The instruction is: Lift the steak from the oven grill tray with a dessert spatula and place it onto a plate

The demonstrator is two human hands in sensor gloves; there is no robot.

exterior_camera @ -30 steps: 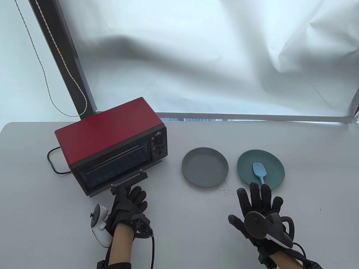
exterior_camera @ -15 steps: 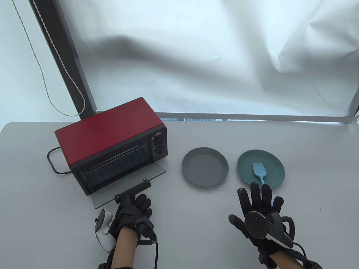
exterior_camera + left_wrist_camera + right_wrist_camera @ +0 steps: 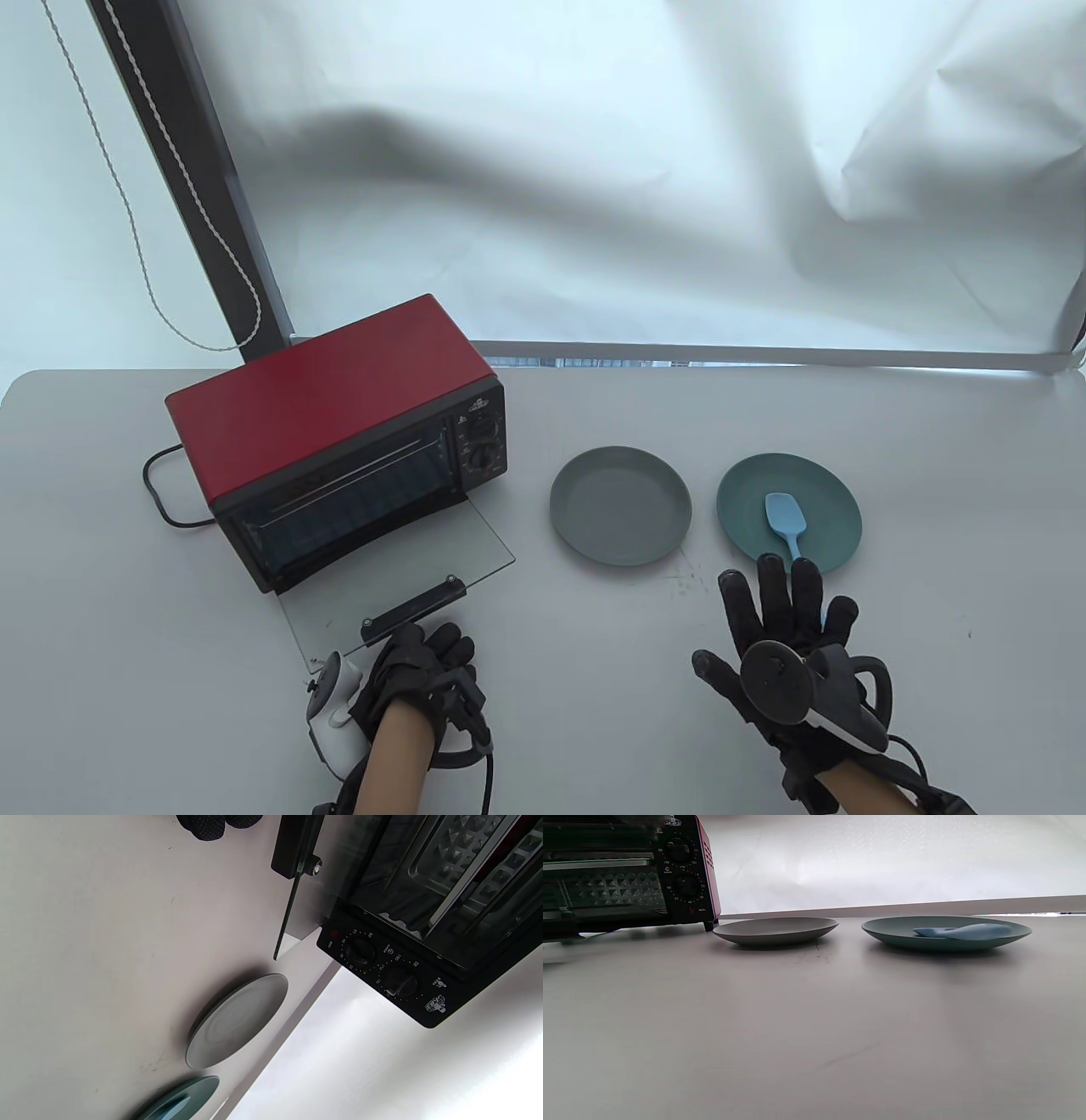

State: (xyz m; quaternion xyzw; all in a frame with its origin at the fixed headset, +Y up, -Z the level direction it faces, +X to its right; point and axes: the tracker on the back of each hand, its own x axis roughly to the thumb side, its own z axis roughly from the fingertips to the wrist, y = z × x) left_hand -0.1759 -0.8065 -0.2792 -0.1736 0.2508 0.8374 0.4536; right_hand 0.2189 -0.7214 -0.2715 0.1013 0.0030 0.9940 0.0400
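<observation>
left hand (image 3: 420,666) grips the handle (image 3: 413,609) of the oven (image 3: 339,441) door, fingers curled on the bar, glass door swung down nearly flat toward the worktop (image 3: 594,679). right hand (image 3: 785,632) rests flat, fingers spread and empty; the spatula (image 3: 786,522) lies just ahead of them in the teal plate (image 3: 827,488), blade away and handle toward the fingers, so the right hand is much the nearer for pickup. steak not visible, judged to be inside the oven on the tray; the grey plate (image 3: 620,516) sits between oven and teal plate.
</observation>
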